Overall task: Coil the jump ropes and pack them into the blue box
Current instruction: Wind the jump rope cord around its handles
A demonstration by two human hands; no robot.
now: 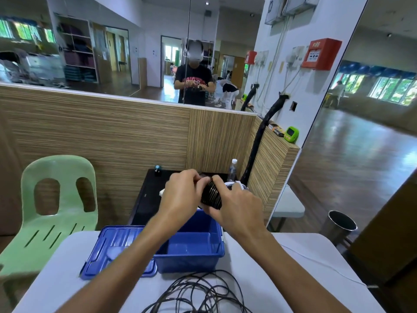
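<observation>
Rope coil (211, 194), black and tightly wound, sits between your hands above the far rim of the open blue box (191, 249). Your left hand (182, 195) pinches its left end with curled fingers; your right hand (237, 204) wraps around its right side. The lid (108, 249) lies just left of the box. Near you on the table (270, 267), loose rope (198, 294) sprawls uncoiled. Ease either grip too soon and the wraps could spring apart; the loose strands may also snag your forearms and drag.
</observation>
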